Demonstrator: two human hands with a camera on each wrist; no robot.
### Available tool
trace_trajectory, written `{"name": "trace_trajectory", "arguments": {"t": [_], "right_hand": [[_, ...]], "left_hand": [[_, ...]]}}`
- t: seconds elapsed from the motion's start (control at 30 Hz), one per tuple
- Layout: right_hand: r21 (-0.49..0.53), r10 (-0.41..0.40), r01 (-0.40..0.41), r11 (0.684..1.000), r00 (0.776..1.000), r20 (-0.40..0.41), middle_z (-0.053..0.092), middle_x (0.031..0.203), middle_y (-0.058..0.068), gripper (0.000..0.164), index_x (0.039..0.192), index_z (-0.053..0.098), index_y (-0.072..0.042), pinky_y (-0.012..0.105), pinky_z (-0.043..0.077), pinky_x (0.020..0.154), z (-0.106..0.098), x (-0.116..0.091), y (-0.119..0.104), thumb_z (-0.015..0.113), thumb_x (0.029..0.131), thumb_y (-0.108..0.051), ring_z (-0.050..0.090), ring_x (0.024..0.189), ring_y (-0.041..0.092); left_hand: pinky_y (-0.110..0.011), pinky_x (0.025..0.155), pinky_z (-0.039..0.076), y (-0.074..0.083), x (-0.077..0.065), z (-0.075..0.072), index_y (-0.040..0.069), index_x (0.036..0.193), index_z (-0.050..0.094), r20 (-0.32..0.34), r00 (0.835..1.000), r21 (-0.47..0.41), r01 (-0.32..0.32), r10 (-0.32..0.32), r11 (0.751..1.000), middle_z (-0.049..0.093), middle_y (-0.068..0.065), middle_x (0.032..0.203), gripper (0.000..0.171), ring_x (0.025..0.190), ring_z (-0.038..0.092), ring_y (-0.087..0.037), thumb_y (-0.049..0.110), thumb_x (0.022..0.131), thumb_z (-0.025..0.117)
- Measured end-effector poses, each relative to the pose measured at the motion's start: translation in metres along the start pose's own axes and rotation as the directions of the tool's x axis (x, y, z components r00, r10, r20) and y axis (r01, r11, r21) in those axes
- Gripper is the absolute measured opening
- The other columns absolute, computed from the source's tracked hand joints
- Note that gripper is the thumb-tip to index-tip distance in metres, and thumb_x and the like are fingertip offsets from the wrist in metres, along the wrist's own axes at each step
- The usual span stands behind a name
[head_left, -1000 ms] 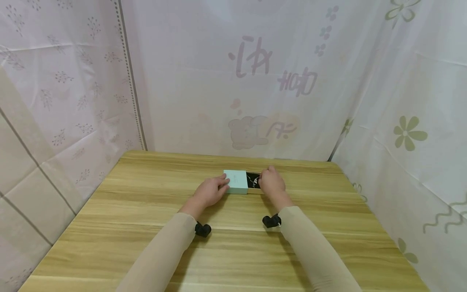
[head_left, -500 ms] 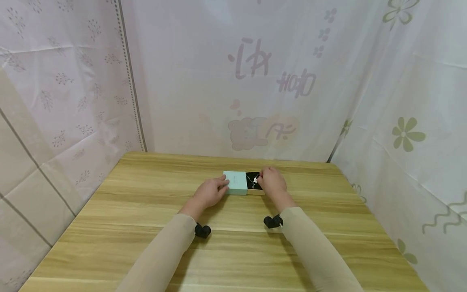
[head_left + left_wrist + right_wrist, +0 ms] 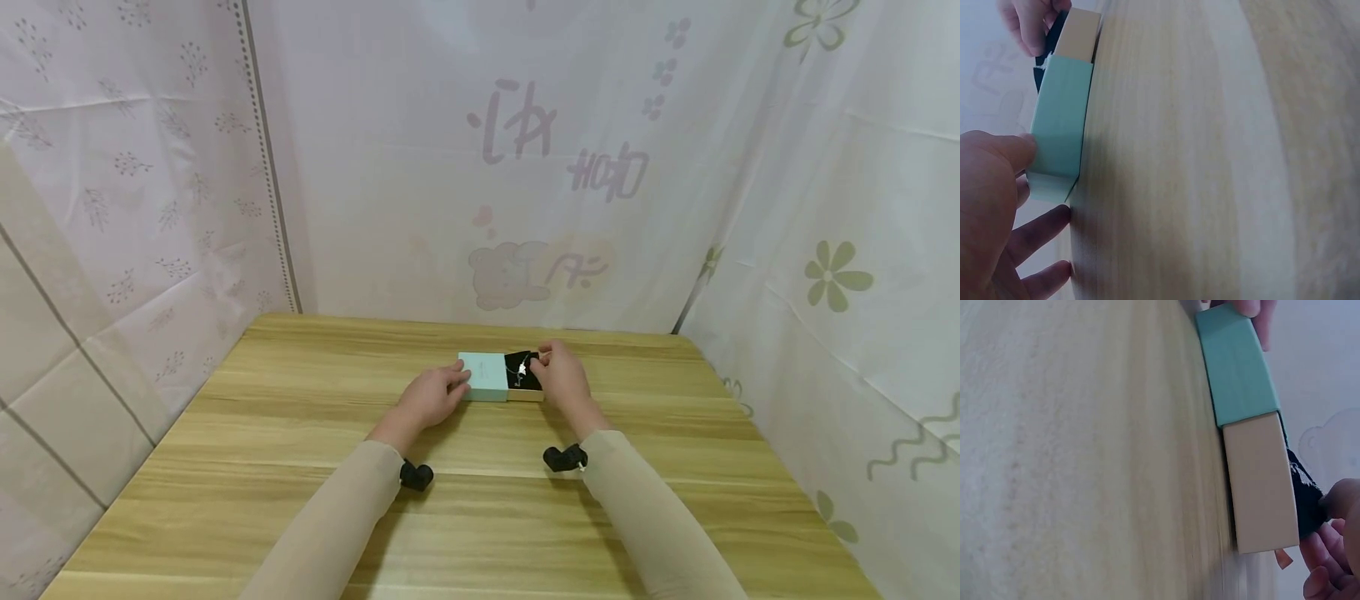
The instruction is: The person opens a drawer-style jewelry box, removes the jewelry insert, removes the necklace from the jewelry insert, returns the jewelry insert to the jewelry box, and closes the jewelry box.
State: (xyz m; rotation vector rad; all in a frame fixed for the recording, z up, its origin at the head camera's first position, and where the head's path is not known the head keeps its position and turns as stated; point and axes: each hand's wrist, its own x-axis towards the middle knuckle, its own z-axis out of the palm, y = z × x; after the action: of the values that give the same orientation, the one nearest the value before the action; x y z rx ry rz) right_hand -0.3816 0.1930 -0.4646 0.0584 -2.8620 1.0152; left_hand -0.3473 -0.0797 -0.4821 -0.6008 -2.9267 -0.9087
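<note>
A small mint-green jewellery box sleeve (image 3: 486,377) lies on the table, its tan drawer (image 3: 1261,487) slid partly out to the right. In the drawer sits a black insert pad (image 3: 1307,503) bearing a silver chain with a pendant (image 3: 522,369). My left hand (image 3: 431,394) holds the sleeve at its left end, some fingers spread beside it in the left wrist view. With thumb and fingertips, my right hand (image 3: 564,379) pinches the pad's right part, which tilts up above the drawer's rim. An orange ribbon tab (image 3: 1283,558) pokes out at the drawer's end.
The wood-grain table (image 3: 480,525) stretches in front of the box and to both sides. Pale printed curtains (image 3: 375,167) hang close behind the table and along its left and right sides. A black wrist camera (image 3: 566,457) sits under each sleeve cuff.
My right hand has shifted slightly right and its fingers have opened out a little at the pad. More of the black pad and chain shows, and the pad's right side has risen. The left hand stays put.
</note>
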Motion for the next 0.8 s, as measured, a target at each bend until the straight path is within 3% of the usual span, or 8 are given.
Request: {"name": "trace_trajectory", "arguments": {"t": [0.33,0.53,0.67,0.8], "right_hand": [[0.178,0.010,-0.010,0.984,1.000,0.002,0.073,0.135,0.023,0.047,0.145,0.067,0.001,0.055,0.059,0.106,-0.005,0.000,0.003,0.068,0.110,-0.031,0.070,0.124,0.040],[0.202,0.021,-0.033,0.979,0.998,0.061,0.072,0.139,0.024,0.050,0.151,0.064,-0.003,0.055,0.060,0.106,-0.009,-0.002,0.002,0.070,0.106,-0.025,0.071,0.126,0.041],[0.238,0.070,-0.083,0.968,0.996,0.062,0.074,0.137,0.024,0.043,0.141,0.070,0.001,0.053,0.058,0.109,-0.011,-0.003,-0.001,0.071,0.105,-0.023,0.072,0.123,0.040],[0.206,0.088,-0.098,0.974,0.995,0.055,0.077,0.128,0.021,0.039,0.129,0.077,0.001,0.051,0.057,0.107,-0.013,-0.003,-0.001,0.073,0.104,-0.029,0.073,0.114,0.036]], "left_hand": [[-0.053,0.131,0.041,0.001,-0.001,0.000,0.016,0.159,0.061,-0.002,1.000,-0.011,-0.002,0.002,1.000,0.046,-0.005,0.173,0.046,0.160,0.046,-0.034,0.032,0.116,0.058],[-0.053,0.131,0.041,0.001,-0.002,0.000,0.017,0.159,0.061,0.000,1.000,-0.012,0.000,0.000,1.000,0.046,-0.005,0.174,0.046,0.160,0.046,-0.034,0.032,0.116,0.059],[-0.053,0.130,0.042,0.002,-0.003,-0.001,0.016,0.158,0.061,0.003,1.000,-0.012,-0.005,0.005,1.000,0.047,-0.006,0.173,0.045,0.159,0.047,-0.035,0.031,0.116,0.059],[-0.054,0.130,0.042,0.003,-0.003,-0.002,0.015,0.158,0.061,0.006,1.000,-0.019,-0.004,0.004,1.000,0.047,-0.007,0.173,0.045,0.159,0.047,-0.035,0.030,0.116,0.059]]}}
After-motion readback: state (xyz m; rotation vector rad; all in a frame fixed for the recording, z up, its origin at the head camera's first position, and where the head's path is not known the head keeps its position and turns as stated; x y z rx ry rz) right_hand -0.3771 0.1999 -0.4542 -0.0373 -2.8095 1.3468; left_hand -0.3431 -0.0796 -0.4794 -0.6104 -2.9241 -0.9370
